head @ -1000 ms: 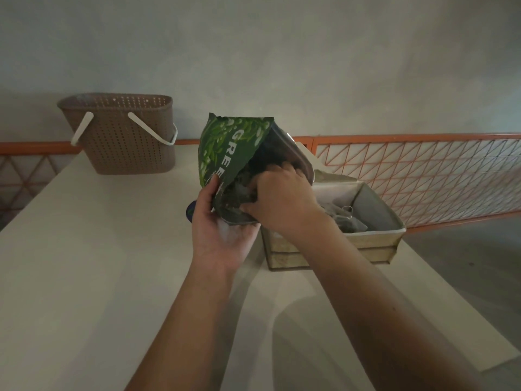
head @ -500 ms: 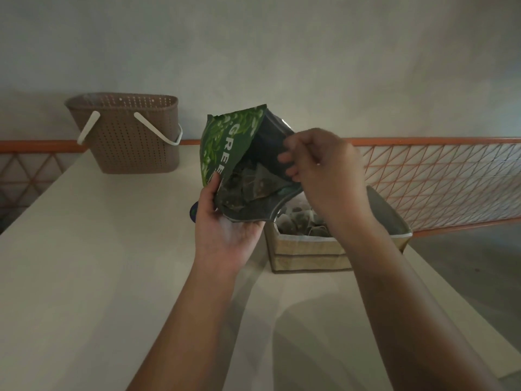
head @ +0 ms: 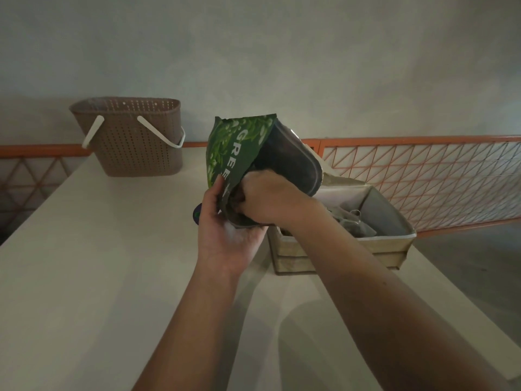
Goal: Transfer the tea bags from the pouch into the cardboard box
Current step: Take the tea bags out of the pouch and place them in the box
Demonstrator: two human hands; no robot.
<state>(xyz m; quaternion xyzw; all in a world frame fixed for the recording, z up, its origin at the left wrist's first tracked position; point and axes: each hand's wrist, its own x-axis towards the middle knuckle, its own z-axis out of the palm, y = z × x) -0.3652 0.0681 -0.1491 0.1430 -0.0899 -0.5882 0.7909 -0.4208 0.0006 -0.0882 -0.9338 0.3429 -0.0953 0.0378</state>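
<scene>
wall: grey, dim | table: white | railing: orange lattice

Left hand cupped palm-up in a grip, right hand knuckles-up — fingers hidden, forearms converging

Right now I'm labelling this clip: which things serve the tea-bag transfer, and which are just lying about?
In use:
green pouch
cardboard box
tea bags in the box
left hand
right hand

Lying about:
brown basket
orange railing
</scene>
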